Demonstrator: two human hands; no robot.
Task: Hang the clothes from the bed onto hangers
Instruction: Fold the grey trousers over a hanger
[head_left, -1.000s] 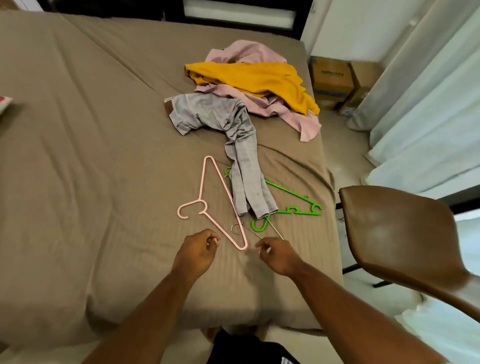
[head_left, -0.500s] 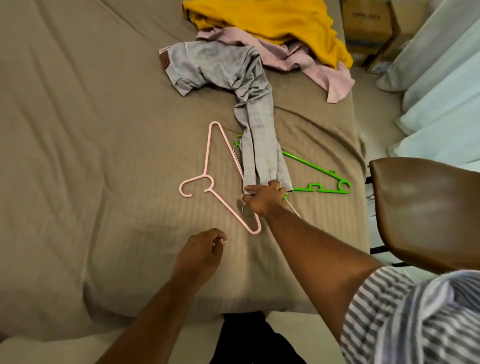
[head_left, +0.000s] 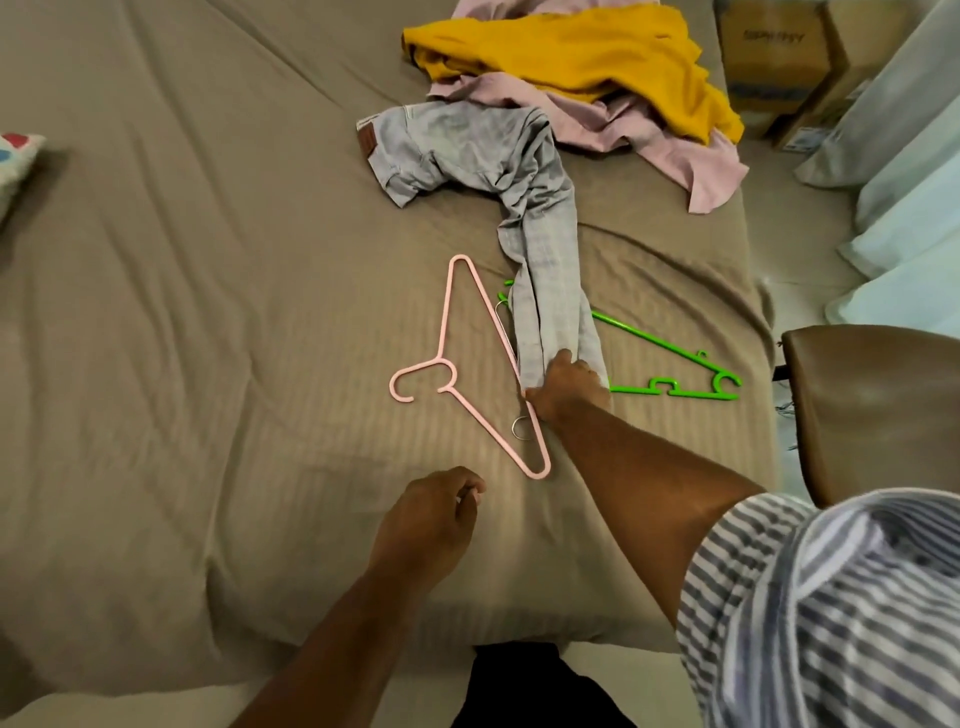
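Note:
Grey trousers (head_left: 540, 218) lie stretched along the brown bed (head_left: 208, 312), their leg ends toward me. My right hand (head_left: 566, 387) grips the near hem of the trousers. A pink hanger (head_left: 457, 364) lies flat just left of that hand. A green hanger (head_left: 675, 371) lies partly under the trousers, sticking out to the right. A thin metal hanger hook (head_left: 521, 427) shows beside my right wrist. My left hand (head_left: 431, 519) hovers loosely curled above the bed's near edge, holding nothing I can see. A yellow garment (head_left: 571, 57) lies on a pink garment (head_left: 675, 150) at the far right.
A brown chair seat (head_left: 872, 405) stands close to the bed's right side. Cardboard boxes (head_left: 774, 57) and pale curtains (head_left: 904, 171) fill the far right. A patterned cushion (head_left: 15, 161) lies at the left edge of the bed.
My right hand reached forward from the bed's near edge to the trouser hem and took hold of it. The view tilted down and closer. My left hand stayed near the edge.

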